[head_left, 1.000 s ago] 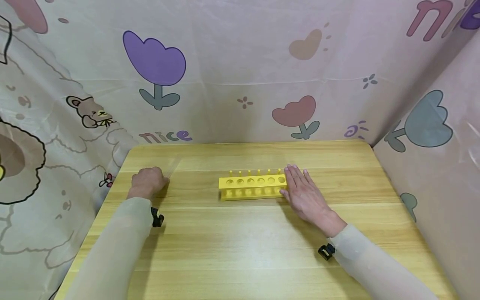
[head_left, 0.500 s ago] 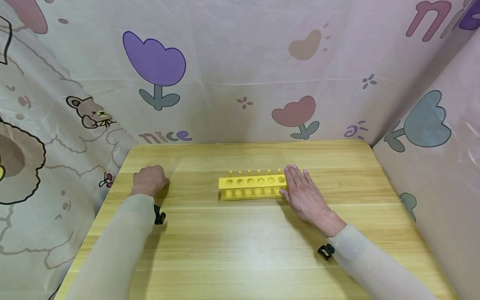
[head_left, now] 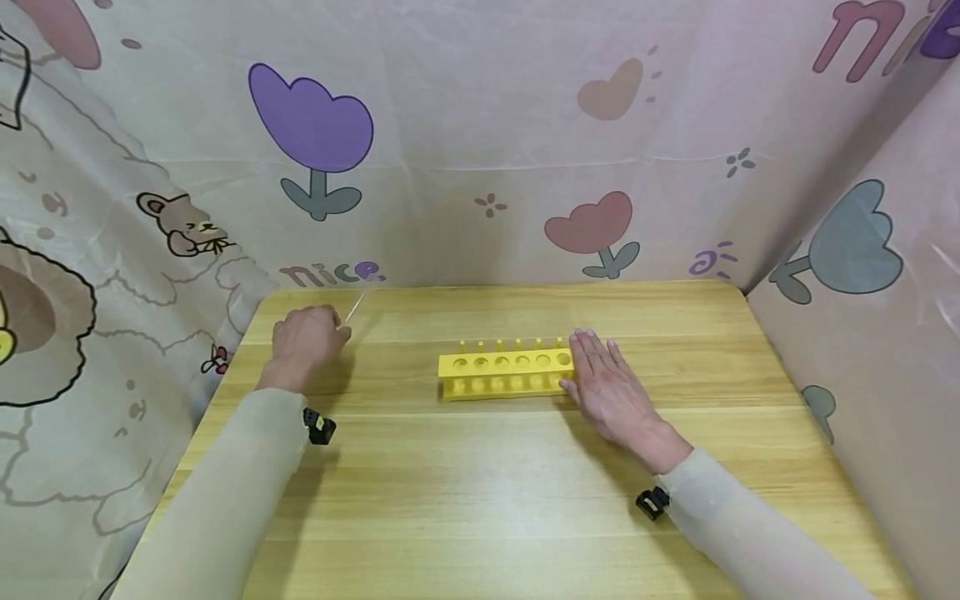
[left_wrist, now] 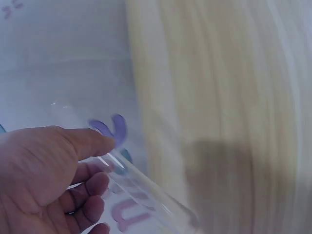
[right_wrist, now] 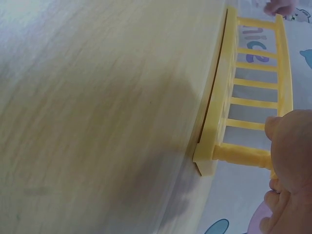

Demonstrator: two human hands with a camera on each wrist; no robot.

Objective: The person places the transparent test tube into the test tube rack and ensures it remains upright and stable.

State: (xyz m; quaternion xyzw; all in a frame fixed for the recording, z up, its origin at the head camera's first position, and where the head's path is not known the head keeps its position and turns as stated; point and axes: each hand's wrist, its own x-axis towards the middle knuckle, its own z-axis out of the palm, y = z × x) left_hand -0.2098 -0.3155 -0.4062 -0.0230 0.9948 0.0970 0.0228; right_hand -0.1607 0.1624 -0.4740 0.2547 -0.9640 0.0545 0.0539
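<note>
My left hand pinches a clear, thin test tube near the table's back left. In the left wrist view, the tube slants between thumb and fingers, its lower right end towards the wood. A yellow test tube rack with a row of holes and pegs stands upright mid-table. Straight fingers of my right hand lie against its right end. The right wrist view shows that hand at the near end of the rack.
The wooden table has its back edge against a printed curtain. More curtain hangs along the left and right sides. A small black device sits at the left wrist, another black device at the right.
My left hand has risen slightly and moved away from me with the test tube, which now tilts upward past the table's back edge. The right hand and the rack stay put.
</note>
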